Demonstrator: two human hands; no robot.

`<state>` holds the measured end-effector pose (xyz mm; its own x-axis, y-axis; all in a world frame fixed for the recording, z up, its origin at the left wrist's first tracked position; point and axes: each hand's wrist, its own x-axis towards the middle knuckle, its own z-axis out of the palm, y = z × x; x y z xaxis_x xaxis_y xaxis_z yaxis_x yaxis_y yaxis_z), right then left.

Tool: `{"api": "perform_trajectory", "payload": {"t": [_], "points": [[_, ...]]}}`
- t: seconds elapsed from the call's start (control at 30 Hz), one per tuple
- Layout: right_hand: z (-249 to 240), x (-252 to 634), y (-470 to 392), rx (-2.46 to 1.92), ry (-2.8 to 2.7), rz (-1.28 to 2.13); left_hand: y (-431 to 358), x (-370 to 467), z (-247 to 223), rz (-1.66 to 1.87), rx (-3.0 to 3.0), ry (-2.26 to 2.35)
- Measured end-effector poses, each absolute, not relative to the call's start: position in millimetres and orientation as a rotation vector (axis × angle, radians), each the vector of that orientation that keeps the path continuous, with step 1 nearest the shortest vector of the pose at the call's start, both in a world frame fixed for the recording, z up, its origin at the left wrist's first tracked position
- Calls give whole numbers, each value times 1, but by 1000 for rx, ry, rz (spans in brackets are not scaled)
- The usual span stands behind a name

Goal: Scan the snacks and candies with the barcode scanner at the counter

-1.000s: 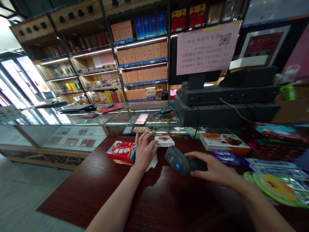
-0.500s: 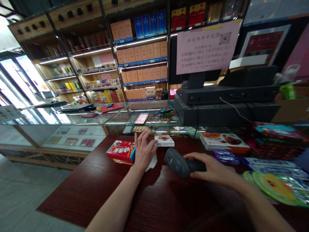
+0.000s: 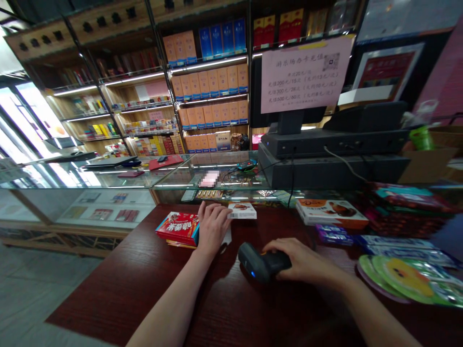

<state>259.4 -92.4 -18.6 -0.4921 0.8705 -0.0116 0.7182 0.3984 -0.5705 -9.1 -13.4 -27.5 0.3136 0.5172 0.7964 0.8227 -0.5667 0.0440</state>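
My right hand (image 3: pixel 294 260) is wrapped around the grip of a dark barcode scanner (image 3: pixel 255 262), held above the brown wooden counter; a small blue light glows on its head. My left hand (image 3: pixel 212 226) reaches forward with its fingers loosely bent, nothing visible held in it. Its fingertips come up to the left end of a small white box (image 3: pixel 243 211) with a brown picture; whether they touch it I cannot tell. Left of that hand lies a red snack box (image 3: pixel 179 227) on top of yellowish packs. A white paper-like piece (image 3: pixel 226 238) shows partly beneath the hand.
Along the right lie a Dove chocolate box (image 3: pixel 331 213), purple packs (image 3: pixel 333 234), blue-white packs (image 3: pixel 401 243) and green round packages (image 3: pixel 398 277). Behind stand a glass showcase (image 3: pixel 173 180) and a monitor with a pink notice (image 3: pixel 306 77) on a dark cash drawer (image 3: pixel 333 168).
The scanner has moved left and down in my right hand, and its blue light now shows. The fingers of my left hand have come closer together and lower.
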Motion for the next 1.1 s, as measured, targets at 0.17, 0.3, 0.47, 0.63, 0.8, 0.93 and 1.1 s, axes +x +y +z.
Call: {"api": "perform_trajectory", "payload": {"t": [0.17, 0.3, 0.47, 0.63, 0.8, 0.93, 1.1], "points": [[-19, 256, -94, -1408, -2370, 748, -10, -10, -30, -1160, -2230, -1209], [-21, 255, -94, -1420, -2374, 750, -7, -12, -32, -1209, -2273, -1145], [-17, 262, -95, -1363, -2346, 812, -6, -14, -29, -1250, -2298, -1063], [-19, 280, -83, -1351, -2059, 780, -9, -13, -25, -1401, -2304, -1001], [-36, 289, -61, -1376, -1368, 830, -14, -8, -23, -1512, -2361, -928], [-37, 283, -61, -1222, -975, 1156, -21, 0, -20, -1564, -2425, -875], [-30, 278, -67, -1138, -830, 1278, -26, 6, -18, -1673, -2410, -932]]}}
